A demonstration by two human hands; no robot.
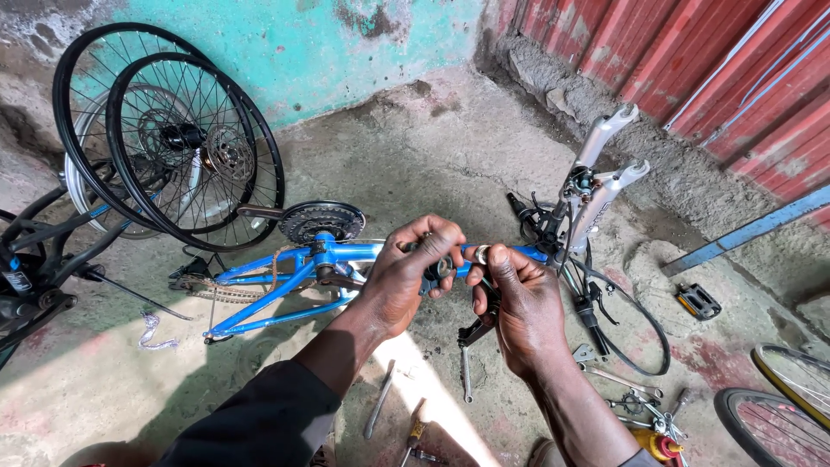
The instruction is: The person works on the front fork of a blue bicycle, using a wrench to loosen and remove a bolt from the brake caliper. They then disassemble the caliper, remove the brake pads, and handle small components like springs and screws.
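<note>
Holding a small dark bike part (439,270) up with both hands: left hand (406,277) is wrapping its fingers tight around it, right hand (519,311) is pinching a little metal ring (481,253) at its end, all hovering just above the blue bike frame (285,277) that's lying on the concrete floor (415,147), wheels (173,138) leaning against the wall

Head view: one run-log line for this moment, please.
left hand: grips small dark part | right hand: pinches metal ring | below: blue bike frame
</note>
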